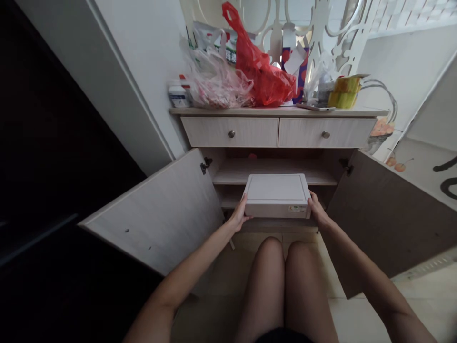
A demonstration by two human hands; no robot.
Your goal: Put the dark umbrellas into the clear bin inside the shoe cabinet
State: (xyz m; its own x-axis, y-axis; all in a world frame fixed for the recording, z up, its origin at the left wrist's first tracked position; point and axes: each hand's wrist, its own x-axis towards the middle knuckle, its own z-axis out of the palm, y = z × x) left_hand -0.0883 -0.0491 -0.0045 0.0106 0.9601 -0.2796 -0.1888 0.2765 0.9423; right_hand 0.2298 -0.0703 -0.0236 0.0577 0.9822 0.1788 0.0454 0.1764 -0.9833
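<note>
A flat white box [277,194] with a small label on its front is held level in front of the open cabinet's lower shelves. My left hand [238,215] grips its left side, fingers under the edge. My right hand [317,211] grips its right side the same way. The box sits just outside the cabinet opening, below the upper shelf [233,174]. My bare knees [285,257] are right beneath it.
Both cabinet doors stand wide open: the left door [160,214] and the right door [392,214]. Two shut drawers [278,132] sit above. On top lie a red plastic bag [262,71], a pale bag [217,81], a bottle [177,95] and a yellow packet [344,91].
</note>
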